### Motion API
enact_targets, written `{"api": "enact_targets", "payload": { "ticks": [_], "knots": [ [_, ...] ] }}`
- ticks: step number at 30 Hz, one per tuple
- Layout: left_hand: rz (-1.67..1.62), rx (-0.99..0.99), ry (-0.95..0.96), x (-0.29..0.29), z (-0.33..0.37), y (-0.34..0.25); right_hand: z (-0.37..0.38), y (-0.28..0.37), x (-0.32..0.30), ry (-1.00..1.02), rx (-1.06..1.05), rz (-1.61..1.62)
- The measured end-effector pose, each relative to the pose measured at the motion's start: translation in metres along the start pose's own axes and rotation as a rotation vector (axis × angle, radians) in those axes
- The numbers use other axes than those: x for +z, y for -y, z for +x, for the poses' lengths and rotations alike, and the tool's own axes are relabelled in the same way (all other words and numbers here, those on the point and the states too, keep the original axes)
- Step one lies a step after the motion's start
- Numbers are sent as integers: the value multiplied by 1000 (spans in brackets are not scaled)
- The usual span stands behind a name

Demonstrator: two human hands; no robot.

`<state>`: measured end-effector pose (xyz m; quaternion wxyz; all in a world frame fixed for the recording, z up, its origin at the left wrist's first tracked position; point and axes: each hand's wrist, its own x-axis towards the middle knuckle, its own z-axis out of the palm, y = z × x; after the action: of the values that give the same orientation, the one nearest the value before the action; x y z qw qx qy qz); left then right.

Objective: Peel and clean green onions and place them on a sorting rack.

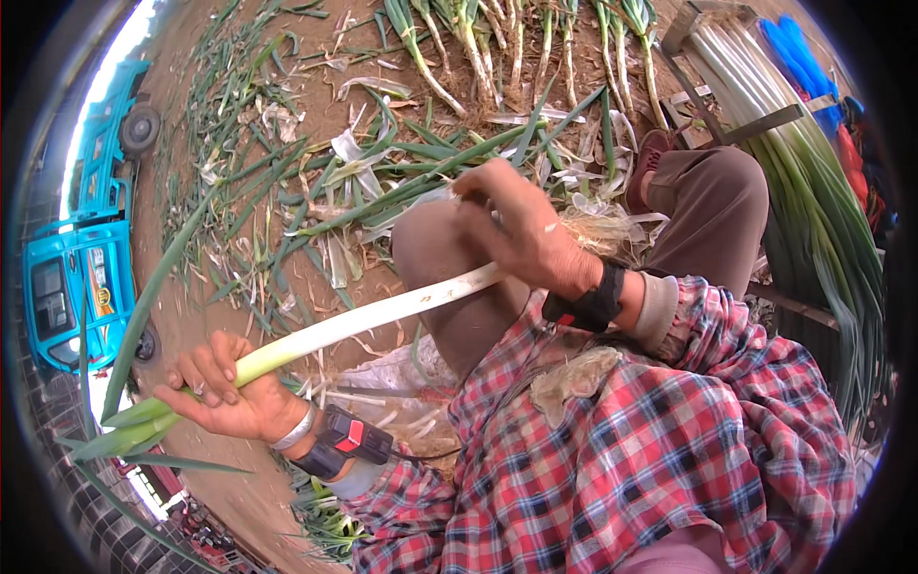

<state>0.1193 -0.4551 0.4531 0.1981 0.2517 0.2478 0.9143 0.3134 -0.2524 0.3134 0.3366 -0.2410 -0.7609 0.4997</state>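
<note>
A long green onion [382, 311] slants across in front of me, its white shank to the right and its green leaves to the left. My left hand [234, 387] is closed around it where white turns to pale green. Over the white end is my right hand [535, 230], its fingers curled in and slightly blurred. What those fingers hold, if anything, is hidden. The shank disappears beneath that hand, and pale stringy roots [602, 234] show just beyond it.
Trimmed leaves and papery peelings [354, 163] litter the soil. Unpeeled green onions [478, 43] lie in a row at the far side. To the right, a metal rack [765, 124] carries cleaned green onions [803, 182]. A blue truck [81, 277] stands at the left.
</note>
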Motion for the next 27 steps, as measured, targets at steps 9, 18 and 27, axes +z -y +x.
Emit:
{"api": "enact_targets", "payload": {
  "ticks": [9,18,27],
  "knots": [
    [82,46,-4,3,-7,10,-14,15,-2,295,-150,62],
    [121,82,102,33,-13,15,-7,30,-3,307,5,196],
    [137,75,146,30,-14,14,-13,6,-21,376,22,-65]
  ]
}}
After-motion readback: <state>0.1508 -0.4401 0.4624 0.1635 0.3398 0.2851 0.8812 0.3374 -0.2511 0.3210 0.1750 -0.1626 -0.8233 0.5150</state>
